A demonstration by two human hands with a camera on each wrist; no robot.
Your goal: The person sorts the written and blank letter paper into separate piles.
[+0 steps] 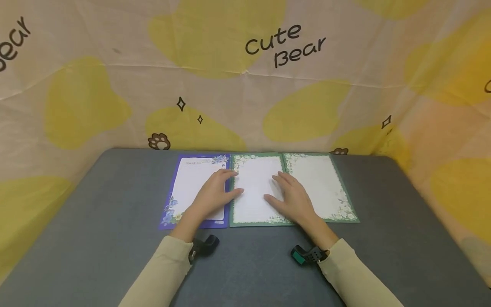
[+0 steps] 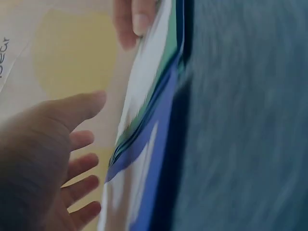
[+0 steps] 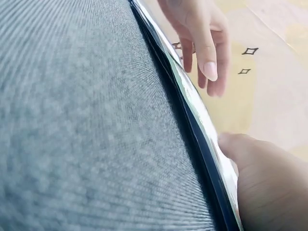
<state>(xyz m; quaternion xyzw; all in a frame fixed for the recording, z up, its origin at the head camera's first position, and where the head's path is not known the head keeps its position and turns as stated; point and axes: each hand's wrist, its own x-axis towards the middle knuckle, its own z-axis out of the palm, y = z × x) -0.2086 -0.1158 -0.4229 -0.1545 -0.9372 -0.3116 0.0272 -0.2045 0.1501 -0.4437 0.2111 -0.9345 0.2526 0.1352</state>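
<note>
Three sheets of letter paper with flower borders lie side by side. At the left is a purple-edged sheet (image 1: 189,185) with blue flowers and faint handwriting at its top. A green-edged sheet (image 1: 255,200) with white flowers lies in the middle, and a second green-edged sheet (image 1: 320,183) at the right. My left hand (image 1: 215,189) is over the seam of the purple and middle sheets, fingers extended and thumb apart. Over the seam of the two green-edged sheets, my right hand (image 1: 293,197) has its fingers loosely extended. Neither hand grips anything. In the left wrist view, layered paper edges (image 2: 144,120) show.
The sheets lie on a dark grey table (image 1: 249,264), near its far edge. Behind it hangs a pale cloth (image 1: 215,47) with yellow patches and lettering. Each wrist wears a black device, a left one (image 1: 205,246) and a right one (image 1: 308,254).
</note>
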